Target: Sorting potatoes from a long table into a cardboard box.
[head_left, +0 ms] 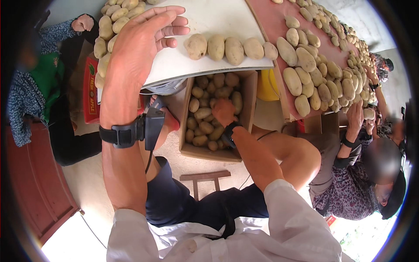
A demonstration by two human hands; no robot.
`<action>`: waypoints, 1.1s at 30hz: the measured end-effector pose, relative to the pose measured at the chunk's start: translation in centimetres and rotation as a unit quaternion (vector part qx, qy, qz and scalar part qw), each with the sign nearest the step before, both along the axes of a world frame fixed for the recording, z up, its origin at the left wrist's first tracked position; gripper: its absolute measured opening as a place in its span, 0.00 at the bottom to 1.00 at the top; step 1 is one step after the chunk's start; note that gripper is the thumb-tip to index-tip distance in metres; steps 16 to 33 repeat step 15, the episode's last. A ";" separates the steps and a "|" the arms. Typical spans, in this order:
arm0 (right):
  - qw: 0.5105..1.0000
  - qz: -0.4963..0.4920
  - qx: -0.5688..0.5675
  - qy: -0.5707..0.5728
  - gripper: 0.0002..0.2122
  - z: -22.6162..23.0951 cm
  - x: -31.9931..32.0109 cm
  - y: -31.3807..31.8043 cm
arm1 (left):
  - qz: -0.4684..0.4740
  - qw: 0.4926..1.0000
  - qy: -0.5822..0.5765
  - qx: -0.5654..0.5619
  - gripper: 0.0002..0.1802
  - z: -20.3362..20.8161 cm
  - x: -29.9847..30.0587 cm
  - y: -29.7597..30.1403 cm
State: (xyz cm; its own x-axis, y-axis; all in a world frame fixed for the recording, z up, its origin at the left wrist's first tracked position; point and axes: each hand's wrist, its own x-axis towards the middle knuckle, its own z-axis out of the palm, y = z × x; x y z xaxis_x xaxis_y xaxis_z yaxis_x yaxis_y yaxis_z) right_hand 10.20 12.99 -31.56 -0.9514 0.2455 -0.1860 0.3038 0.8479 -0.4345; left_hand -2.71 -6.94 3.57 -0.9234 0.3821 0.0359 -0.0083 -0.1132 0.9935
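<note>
My left hand (146,37) is raised over the white tabletop (214,19), fingers stretched out and holding nothing. To its right, several potatoes (215,47) lie in a row along the table's near edge. Below that edge, between my knees, stands a cardboard box (210,156) with many potatoes (200,140) in it. My right hand (223,112) reaches down into this box, its fingers curled among the potatoes. Whatever it grips is hidden under the hand. Both wrists wear black straps, the left one with a dark device (154,126) and a cable.
A heap of potatoes (336,83) covers much of the reddish table on the right; another pile (106,28) lies at the white table's left. There are a red carton (91,94), a yellow bucket (267,86) and a wooden stool (205,176). People sit left and right.
</note>
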 end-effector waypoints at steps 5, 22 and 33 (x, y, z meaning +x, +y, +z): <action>0.995 -0.061 0.054 0.053 0.10 0.4 0.1 -2.2 | 0.007 1.000 0.001 -0.008 0.17 0.6 0.4 -0.6; 0.978 -0.144 -0.123 -0.092 0.22 1.7 1.8 1.6 | -0.002 1.000 -0.004 0.000 0.18 -0.1 -0.2 -0.3; 0.978 -0.144 -0.123 -0.092 0.22 1.7 1.8 1.6 | -0.002 1.000 -0.004 0.000 0.18 -0.1 -0.2 -0.3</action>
